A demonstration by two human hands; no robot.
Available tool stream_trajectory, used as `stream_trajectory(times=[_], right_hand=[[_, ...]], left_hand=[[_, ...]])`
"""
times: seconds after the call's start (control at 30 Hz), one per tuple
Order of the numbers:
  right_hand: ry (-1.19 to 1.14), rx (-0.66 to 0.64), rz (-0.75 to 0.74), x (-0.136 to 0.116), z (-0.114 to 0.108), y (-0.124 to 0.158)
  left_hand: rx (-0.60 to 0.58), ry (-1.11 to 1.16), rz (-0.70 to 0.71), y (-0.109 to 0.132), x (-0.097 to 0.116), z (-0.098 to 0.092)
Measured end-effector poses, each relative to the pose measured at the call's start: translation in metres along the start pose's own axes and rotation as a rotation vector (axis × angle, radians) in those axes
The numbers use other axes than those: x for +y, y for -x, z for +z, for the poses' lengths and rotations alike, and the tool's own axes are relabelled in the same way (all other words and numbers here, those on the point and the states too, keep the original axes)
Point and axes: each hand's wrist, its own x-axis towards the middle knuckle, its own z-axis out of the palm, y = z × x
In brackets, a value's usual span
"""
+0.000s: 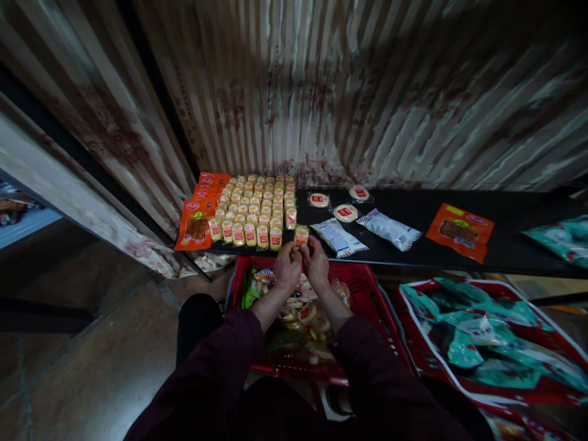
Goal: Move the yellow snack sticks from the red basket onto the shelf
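Observation:
Between my two hands a small yellow wrapped snack cake stands upright at the front edge of the black shelf. The fingers of my left hand close on its left side, and those of my right hand on its right side. Just left of it, many matching wrapped cakes stand in tight rows. Below my forearms is a red basket with round wrapped biscuits and a green packet inside.
Orange snack packets lie at the shelf's left end, another orange packet to the right. White packets and round wrapped biscuits lie between. A second basket at right holds teal bags. Striped cloth hangs behind.

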Motion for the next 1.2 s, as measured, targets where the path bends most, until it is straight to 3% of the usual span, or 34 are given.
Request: stream_trajectory(times=[0.47,0.7,1.2], right_hand=[[0.019,-0.037,0.014,0.022,0.022,-0.037],[0.007,-0.108,0.018,0.028,0.026,-0.044],[0.046,-0.088,-0.058,0.045,0.036,-0.056]], left_hand=[[0.004,-0.057,0.021,-0.027,-0.007,0.019],[-0.017,-0.083,0.02,-0.029,-0.015,0.021],[-0.057,-0.095,0.092,-0.035,-0.017,0.026]])
